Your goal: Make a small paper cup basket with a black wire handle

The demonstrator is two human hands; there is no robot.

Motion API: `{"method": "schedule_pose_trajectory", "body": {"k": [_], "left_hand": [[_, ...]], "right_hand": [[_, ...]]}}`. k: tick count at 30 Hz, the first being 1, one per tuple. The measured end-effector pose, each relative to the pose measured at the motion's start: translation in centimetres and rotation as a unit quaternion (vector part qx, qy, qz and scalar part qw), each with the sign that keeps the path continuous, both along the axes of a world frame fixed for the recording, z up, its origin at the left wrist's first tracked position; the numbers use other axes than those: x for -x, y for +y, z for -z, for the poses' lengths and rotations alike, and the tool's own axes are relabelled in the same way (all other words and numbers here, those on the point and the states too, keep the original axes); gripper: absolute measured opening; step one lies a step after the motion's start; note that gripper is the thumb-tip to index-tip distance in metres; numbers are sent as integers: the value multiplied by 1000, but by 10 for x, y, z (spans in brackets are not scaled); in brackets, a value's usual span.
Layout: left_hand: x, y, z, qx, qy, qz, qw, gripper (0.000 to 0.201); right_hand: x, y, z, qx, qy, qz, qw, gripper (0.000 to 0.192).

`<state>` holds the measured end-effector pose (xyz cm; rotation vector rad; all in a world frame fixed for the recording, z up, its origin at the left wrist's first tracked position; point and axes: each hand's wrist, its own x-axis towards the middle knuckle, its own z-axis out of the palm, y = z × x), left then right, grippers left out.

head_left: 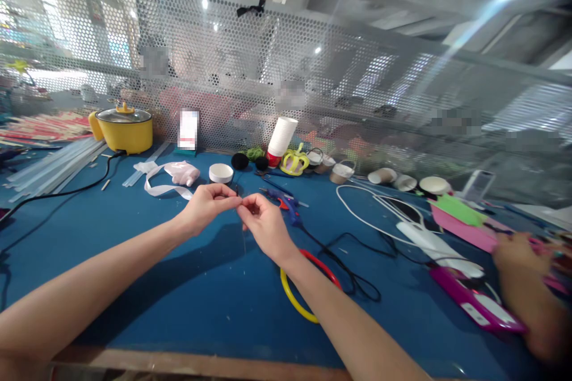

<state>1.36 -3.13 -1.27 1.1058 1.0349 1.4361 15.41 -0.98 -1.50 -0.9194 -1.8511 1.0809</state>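
Note:
My left hand [208, 205] and my right hand [263, 223] meet above the blue table [134, 262], fingertips pinched together. Between them they hold a thin thread [243, 232] that hangs down from the pinch. Whatever sits at the pinch itself is too small to make out. Under my right forearm lie a yellow ring [292, 300] and a red ring [322, 266]. A blue glue gun [286, 201] with a black cord lies just behind my right hand.
A yellow pot [124, 128], glue sticks [53, 166], white ribbon [167, 181], a white lid [220, 172], black pompoms [240, 161] and a cup stack [281, 138] stand by a perforated screen. Another person's hand [518, 253] works at the right among pink sheets [465, 229].

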Motion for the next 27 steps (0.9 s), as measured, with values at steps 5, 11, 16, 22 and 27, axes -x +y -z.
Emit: {"method": "schedule_pose_trajectory", "body": {"k": [5,11,16,22,27], "left_hand": [[3,-1,-1,-4,-55,71,996,17],[3,-2,-2,-2,-74,73,995,17],[2,0,-2,8,-78,50,996,15],[1,0,-1,2,-52,19,998,15],[1,0,0,-17,-10,-7,1000,13]], "right_hand": [[-5,6,-3,137,58,-136,980,21],[-5,7,-4,183,118,-144,965,23],[-3,8,0,143,114,-97,978,20],[-3,9,3,120,104,-75,984,19],[-1,5,2,103,87,-61,989,18]]}}
